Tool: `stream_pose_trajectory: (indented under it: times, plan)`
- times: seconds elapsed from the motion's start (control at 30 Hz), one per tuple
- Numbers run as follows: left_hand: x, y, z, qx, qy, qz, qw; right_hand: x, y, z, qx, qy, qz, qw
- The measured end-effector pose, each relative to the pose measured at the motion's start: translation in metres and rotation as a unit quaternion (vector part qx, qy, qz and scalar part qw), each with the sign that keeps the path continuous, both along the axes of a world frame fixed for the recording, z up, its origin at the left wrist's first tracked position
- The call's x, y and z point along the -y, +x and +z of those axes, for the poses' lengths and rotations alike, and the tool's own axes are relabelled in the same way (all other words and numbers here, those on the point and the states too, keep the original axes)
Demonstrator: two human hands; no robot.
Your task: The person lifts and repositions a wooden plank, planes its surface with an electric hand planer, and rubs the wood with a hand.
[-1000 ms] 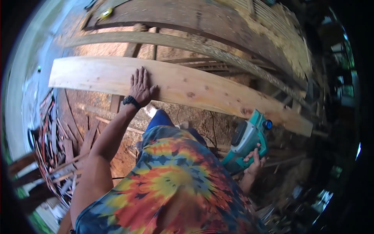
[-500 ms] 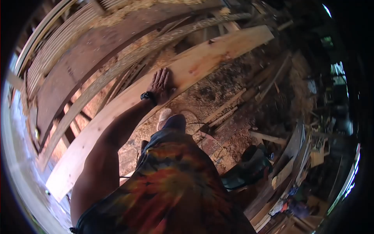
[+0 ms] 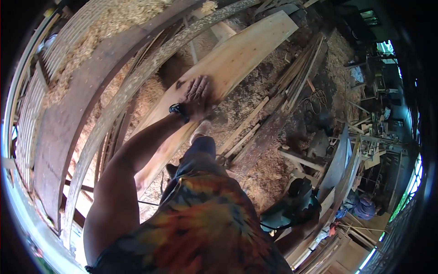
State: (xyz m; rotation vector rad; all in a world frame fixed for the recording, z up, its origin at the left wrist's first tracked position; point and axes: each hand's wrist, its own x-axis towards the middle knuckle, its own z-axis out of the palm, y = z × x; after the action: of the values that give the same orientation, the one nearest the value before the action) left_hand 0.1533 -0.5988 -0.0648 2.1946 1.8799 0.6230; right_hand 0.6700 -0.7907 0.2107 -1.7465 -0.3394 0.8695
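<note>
A long pale wooden plank [image 3: 246,50] with a dark knot [image 3: 180,84] runs diagonally from the upper right to behind my left arm. My left hand [image 3: 196,98], with a dark watch [image 3: 179,109] at the wrist, lies flat on the plank beside the knot, fingers stretched out. Low on the right, my right hand [image 3: 312,214] is in deep shadow at a green corded power tool [image 3: 283,210]. It seems wrapped round the tool's handle, though the separate fingers are hard to make out. The tool is apart from the plank.
A curved, rough-edged board [image 3: 114,98] and a wide brown board [image 3: 66,128] run along the left. Wood shavings [image 3: 264,178] cover the floor. Loose wood strips [image 3: 246,125] lie right of my leg. More boards [image 3: 340,182] lean near the tool, and a coiled cord [image 3: 315,100] lies farther off.
My left hand is farther along the plank, past the dark knot, and still flat. The view has shifted along the plank. The green tool has stayed at my right side, and my right forearm now shows.
</note>
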Motion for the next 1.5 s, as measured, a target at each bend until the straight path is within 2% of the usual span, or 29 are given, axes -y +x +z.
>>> stream_pose_trajectory:
  times: [0.17, 0.27, 0.3, 0.4, 0.43, 0.5, 0.6, 0.67, 0.9, 1.17, 1.33, 1.5]
  plan:
    - [-0.083, 0.031, 0.023, 0.016, -0.051, -0.039, 0.998, -0.106, -0.009, 0.032, -0.012, 0.059, 0.011, 0.998]
    - [-0.130, 0.043, 0.029, 0.011, -0.052, -0.061, 0.997, -0.150, -0.005, 0.048, -0.057, 0.108, 0.013, 0.992]
    - [-0.144, 0.050, 0.033, -0.034, -0.089, -0.060, 0.994, -0.161, -0.001, 0.053, -0.054, 0.123, 0.024, 0.991]
    - [-0.179, 0.062, 0.018, 0.011, -0.051, -0.047, 0.998, -0.203, -0.012, 0.070, -0.048, 0.109, -0.001, 0.993]
    - [-0.192, 0.066, 0.018, 0.022, -0.053, -0.042, 0.997, -0.216, -0.012, 0.074, -0.018, 0.110, 0.027, 0.993]
    - [-0.218, 0.073, 0.018, 0.032, -0.063, -0.036, 0.997, -0.243, -0.005, 0.073, -0.010, 0.101, 0.012, 0.995]
    - [-0.261, 0.085, 0.027, 0.026, -0.097, -0.020, 0.995, -0.286, 0.012, 0.071, -0.033, 0.081, 0.015, 0.996]
    - [-0.293, 0.092, 0.024, 0.017, -0.108, -0.004, 0.994, -0.318, 0.014, 0.066, -0.068, 0.072, 0.023, 0.995]
    - [-0.422, 0.118, 0.027, -0.013, -0.104, 0.056, 0.993, -0.438, 0.051, 0.022, -0.080, 0.059, 0.069, 0.993]
    - [-0.587, 0.163, 0.017, -0.042, -0.082, 0.140, 0.986, -0.625, 0.118, -0.058, -0.159, 0.003, 0.085, 0.984]
    - [-0.655, 0.195, 0.008, -0.030, -0.091, 0.195, 0.976, -0.737, 0.136, -0.063, -0.181, -0.037, 0.121, 0.975]
    - [-0.695, 0.229, 0.006, 0.004, -0.056, 0.152, 0.987, -0.841, 0.137, -0.065, -0.177, -0.042, 0.193, 0.964]
